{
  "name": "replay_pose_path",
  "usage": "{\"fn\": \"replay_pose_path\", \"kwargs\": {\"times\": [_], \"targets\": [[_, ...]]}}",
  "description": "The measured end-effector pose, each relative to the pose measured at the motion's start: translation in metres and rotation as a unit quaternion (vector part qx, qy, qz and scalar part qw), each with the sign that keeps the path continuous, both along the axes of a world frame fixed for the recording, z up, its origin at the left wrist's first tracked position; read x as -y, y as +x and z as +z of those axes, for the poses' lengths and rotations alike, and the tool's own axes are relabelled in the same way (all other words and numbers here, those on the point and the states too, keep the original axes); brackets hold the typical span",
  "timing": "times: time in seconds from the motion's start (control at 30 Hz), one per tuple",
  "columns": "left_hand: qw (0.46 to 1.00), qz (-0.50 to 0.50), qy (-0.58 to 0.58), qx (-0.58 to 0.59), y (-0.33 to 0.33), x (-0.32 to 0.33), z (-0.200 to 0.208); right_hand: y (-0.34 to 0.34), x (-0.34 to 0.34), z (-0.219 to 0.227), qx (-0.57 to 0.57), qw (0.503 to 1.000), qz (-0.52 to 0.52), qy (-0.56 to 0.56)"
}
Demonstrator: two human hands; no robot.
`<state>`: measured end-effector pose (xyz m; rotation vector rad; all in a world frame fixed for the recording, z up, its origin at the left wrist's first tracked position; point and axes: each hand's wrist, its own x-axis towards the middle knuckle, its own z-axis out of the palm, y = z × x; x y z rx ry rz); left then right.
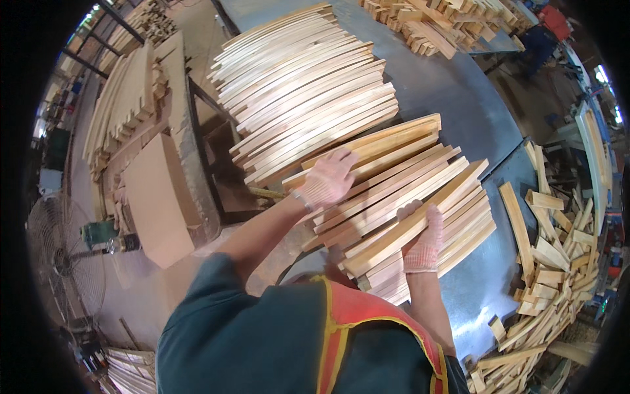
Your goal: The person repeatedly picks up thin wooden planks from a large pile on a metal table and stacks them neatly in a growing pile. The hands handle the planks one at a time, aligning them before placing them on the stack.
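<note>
My right hand (pixel 423 244), in a pale knitted glove, grips a long wooden slat (pixel 457 186), thumb on the near side and fingers round the far side. That slat lies slantwise over a row of several more slats (pixel 482 226) on the metal table. My left hand (pixel 329 177), gloved too, rests with fingers stretched out at the left end of two thicker-looking slats (pixel 397 139). Its fingers touch the wood without closing round it. Between my hands lie several slats (pixel 388 190) side by side.
Farther off, a long row of pale slats (pixel 302 85) covers the blue-grey table (pixel 453 92). Wood pieces are stacked (pixel 433 23) at the far end. A heap of offcuts (pixel 551 276) lies right. At left stand a cardboard-coloured box (pixel 161 197), more boards (pixel 128 98) and a fan (pixel 62 259).
</note>
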<state>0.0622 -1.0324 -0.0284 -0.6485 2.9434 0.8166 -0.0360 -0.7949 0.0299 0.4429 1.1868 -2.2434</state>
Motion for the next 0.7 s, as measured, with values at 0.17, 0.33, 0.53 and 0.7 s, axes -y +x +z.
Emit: {"fn": "replay_pose_path", "kwargs": {"times": [0.17, 0.33, 0.53, 0.7], "targets": [[0.996, 0.007, 0.054, 0.076, -0.106, 0.032, -0.016, 0.000, 0.020, 0.011, -0.097, 0.992, -0.015, 0.072], [0.961, -0.034, 0.202, 0.185, -0.135, 0.043, -0.014, -0.014, 0.036, 0.014, -0.117, 0.990, 0.009, 0.082], [0.981, -0.068, 0.181, 0.028, -0.057, 0.001, -0.035, -0.043, 0.109, -0.015, -0.019, 0.997, 0.055, 0.055], [0.995, -0.061, 0.078, 0.020, 0.008, -0.009, -0.052, -0.049, 0.170, -0.071, 0.010, 0.969, 0.183, 0.167]]}}
